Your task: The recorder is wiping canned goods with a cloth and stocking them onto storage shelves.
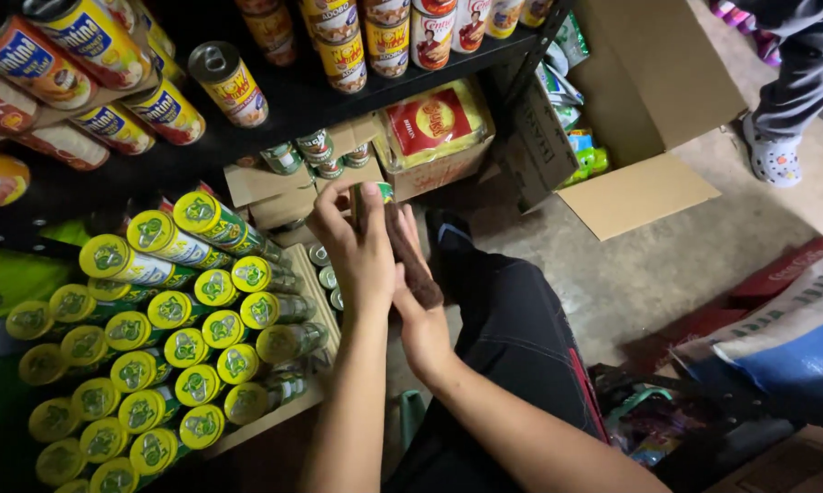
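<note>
Left hand: point(361, 251) fingers wrapped round a small green-topped metal can point(372, 196), grip closed on it.
Can axis: upright, long axis running 6 to 12 o'clock, green end toward 12; held just at 12 o'clock of the palms.
Right hand: point(416, 315) pressing a dark brown cloth point(411, 260) against the can's side; grip narrow on the cloth.
Surface: bare concrete floor point(649, 265); no desk.
At 9 o'clock: stack of yellow-lidded green cans point(170, 310) lying flat in a cardboard tray.
At 12 o'clock: black metal shelf point(293, 100) bearing tins.
At 2 o'clock: open cardboard box point(644, 119).
</note>
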